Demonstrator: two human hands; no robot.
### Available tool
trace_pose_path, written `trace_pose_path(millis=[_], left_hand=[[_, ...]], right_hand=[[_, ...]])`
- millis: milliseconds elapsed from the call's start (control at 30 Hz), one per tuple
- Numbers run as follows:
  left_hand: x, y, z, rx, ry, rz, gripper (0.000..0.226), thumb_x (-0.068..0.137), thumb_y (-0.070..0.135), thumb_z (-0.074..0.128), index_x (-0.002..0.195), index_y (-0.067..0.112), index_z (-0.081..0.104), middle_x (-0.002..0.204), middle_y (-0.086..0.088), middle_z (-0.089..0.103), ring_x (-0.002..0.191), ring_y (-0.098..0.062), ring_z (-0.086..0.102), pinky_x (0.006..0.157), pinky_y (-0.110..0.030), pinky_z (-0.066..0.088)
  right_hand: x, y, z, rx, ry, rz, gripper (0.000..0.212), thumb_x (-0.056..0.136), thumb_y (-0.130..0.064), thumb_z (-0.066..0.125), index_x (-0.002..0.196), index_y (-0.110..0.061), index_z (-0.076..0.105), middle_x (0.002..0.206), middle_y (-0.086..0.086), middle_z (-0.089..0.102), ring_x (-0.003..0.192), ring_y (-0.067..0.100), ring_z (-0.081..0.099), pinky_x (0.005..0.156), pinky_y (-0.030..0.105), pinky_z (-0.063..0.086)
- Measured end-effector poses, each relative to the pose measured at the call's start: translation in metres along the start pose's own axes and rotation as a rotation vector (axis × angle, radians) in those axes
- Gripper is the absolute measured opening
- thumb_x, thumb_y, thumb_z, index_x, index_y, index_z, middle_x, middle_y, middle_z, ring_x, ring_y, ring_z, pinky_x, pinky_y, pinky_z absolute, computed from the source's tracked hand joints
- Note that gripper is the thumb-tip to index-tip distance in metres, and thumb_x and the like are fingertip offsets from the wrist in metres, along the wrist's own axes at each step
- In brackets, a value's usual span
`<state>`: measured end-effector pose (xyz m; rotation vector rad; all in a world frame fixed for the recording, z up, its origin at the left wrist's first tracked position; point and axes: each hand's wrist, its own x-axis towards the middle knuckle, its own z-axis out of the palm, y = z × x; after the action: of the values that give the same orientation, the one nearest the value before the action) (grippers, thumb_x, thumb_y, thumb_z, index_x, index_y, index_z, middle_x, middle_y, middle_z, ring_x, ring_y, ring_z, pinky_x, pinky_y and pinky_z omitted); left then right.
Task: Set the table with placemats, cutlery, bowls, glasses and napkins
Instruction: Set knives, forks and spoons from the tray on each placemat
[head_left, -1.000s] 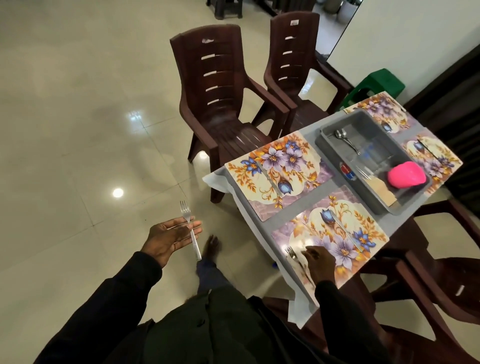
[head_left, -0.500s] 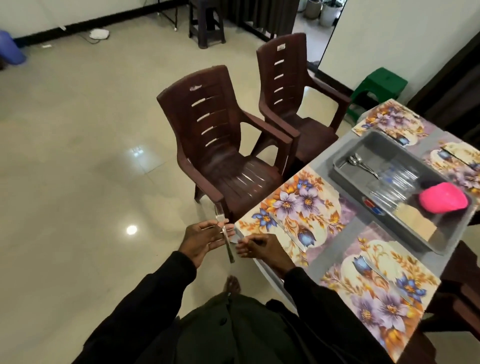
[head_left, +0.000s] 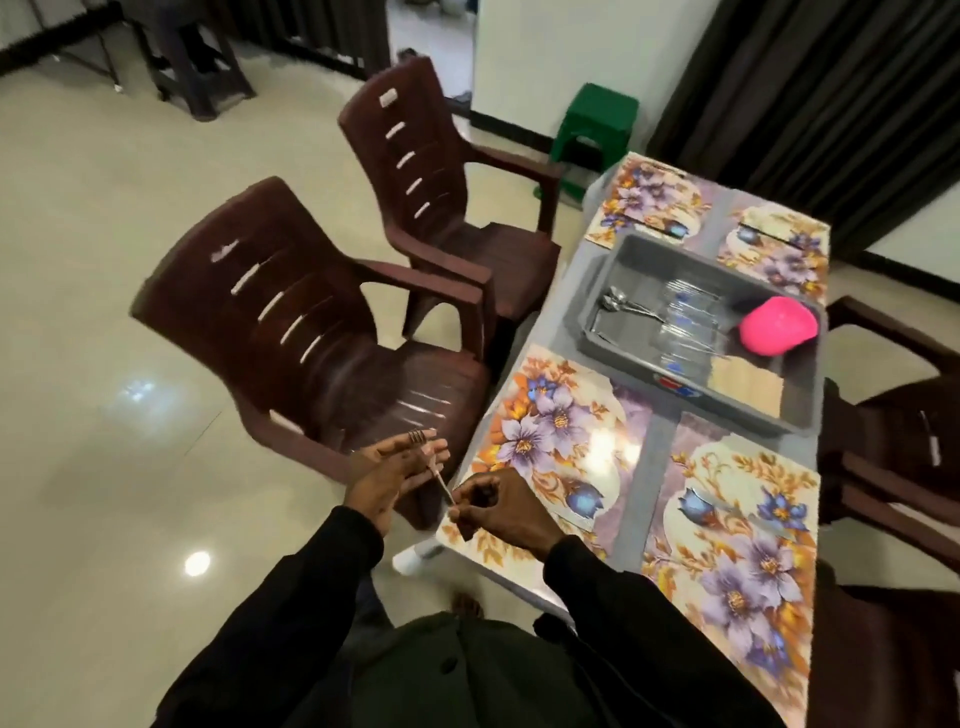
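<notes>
Compared with half a second earlier, the right hand has reached the fork and now pinches its handle end, just off the table's near-left corner. Four floral placemats surround a grey tray; the left hand, fingers extended, supports the fork's tines

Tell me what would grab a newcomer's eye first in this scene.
Probably the bright floral placemats covering the table on the right, and the vivid pink object in the grey tray at its middle. Nearer, at the table's corner, the right hand pinches the handle of a fork lying across the straight fingers of the left hand.
</notes>
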<state>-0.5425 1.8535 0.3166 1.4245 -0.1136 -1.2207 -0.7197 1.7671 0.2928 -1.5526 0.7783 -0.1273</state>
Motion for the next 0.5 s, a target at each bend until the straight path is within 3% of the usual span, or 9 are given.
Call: trace_pose_path(millis=[133,300,400,500], left_hand=[[0.045,0.023,0.015,0.085,-0.154,-0.073,0.023,0.093,-0.005,0.065,0.115,-0.006,0.069,0.108,-0.023,0.075,0.098,-0.03,0.075,0.089,-0.041,0.061],[0.094,0.062,0.02,0.245,-0.324,-0.071,0.022,0.089,-0.004,0.071,0.11,-0.001,0.072,0.105,-0.019,0.076,0.091,-0.025,0.076,0.075,-0.028,0.063],[0.119,0.083,0.008,0.29,-0.393,-0.091,0.027,0.088,-0.003,0.071,0.116,-0.004,0.069,0.106,-0.02,0.076,0.096,-0.029,0.076,0.08,-0.029,0.063],[0.141,0.098,-0.004,0.316,-0.441,-0.1,0.027,0.09,0.001,0.069,0.116,-0.003,0.069,0.108,-0.019,0.076,0.103,-0.034,0.074,0.087,-0.036,0.061]], right_hand=[[0.031,-0.01,0.003,0.009,0.237,0.045,0.011,0.09,-0.018,0.077,0.092,-0.006,0.078,0.079,0.001,0.077,0.072,0.016,0.074,0.071,0.036,0.063],[0.058,-0.03,0.012,0.122,0.467,0.089,0.005,0.089,-0.01,0.076,0.084,-0.009,0.077,0.073,-0.002,0.074,0.064,0.015,0.069,0.061,0.03,0.059],[0.07,-0.031,0.006,0.212,0.638,0.173,0.014,0.087,-0.003,0.075,0.078,-0.014,0.077,0.071,-0.001,0.073,0.063,0.012,0.064,0.064,0.027,0.055],[0.078,-0.02,-0.011,0.392,0.835,0.273,0.021,0.088,0.007,0.069,0.078,-0.01,0.078,0.071,0.005,0.073,0.065,0.019,0.065,0.066,0.03,0.057]])
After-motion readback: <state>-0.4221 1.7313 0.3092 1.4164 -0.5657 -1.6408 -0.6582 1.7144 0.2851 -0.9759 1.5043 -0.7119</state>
